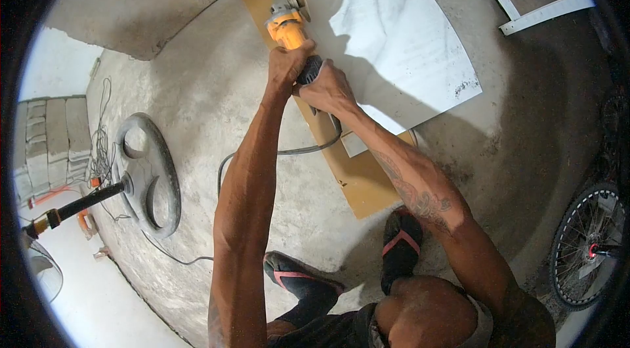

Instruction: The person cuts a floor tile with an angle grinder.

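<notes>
Yellow grinder [287,29] in left hand [287,64] and right hand [327,90]; white panel [400,33] nearby.

Makeshift workshop or garage around me, going by the stained concrete floor [197,79], angle grinder [287,27], tangled cable [100,159] and bicycle wheel [594,249].

Rough grey concrete floor [197,210]: stained, darker toward the right.
Plain white wall [98,302]: meets floor at lower left.
Grey oval stand base with two openings [139,163]: rests at left.
Black-tyred bicycle wheel [592,249]: shows at right.
Light: bright, casting broad shadows [535,95].
</notes>
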Available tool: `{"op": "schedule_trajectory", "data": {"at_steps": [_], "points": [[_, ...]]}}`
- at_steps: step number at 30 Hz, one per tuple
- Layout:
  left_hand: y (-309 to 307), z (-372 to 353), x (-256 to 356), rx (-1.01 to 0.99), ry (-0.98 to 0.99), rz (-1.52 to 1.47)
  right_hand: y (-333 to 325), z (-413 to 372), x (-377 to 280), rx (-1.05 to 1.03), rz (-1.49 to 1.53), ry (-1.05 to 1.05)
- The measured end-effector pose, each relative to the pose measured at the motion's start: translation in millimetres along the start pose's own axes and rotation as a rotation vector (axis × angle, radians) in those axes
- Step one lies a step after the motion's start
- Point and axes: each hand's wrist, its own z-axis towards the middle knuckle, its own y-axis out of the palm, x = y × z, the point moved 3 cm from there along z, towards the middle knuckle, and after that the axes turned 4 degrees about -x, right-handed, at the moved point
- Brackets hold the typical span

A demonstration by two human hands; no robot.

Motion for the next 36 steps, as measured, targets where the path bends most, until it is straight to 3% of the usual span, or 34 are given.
{"op": "schedule_trajectory", "data": {"at_steps": [6, 9, 18, 27, 36], "points": [[5.6, -5.0, -3.3, -0.024, -0.012, -0.146, 11.8, 12.9, 18.3, 0.077, -0.055, -0.012], [5.3, -5.8, -3.1, -0.006, 0.116, -0.24, 10.6, 12.7, 18.3, 0.097, -0.074, -0.063], [4.2, -7.8, 7.0, 0.05, 0.035, -0.133, 7.7, 15.6, 14.9, 0.124, -0.063, -0.108], [10.1, -4.1, 4.7, -0.033, 0.055, -0.225, 6.5, 19.2, 20.4, 0.105, -0.028, -0.072], [8.6, -4.9, 6.5, 0.004, 0.061, -0.16, 5.1, 20.2, 19.7, 0.09, -0.017, -0.095]]}}
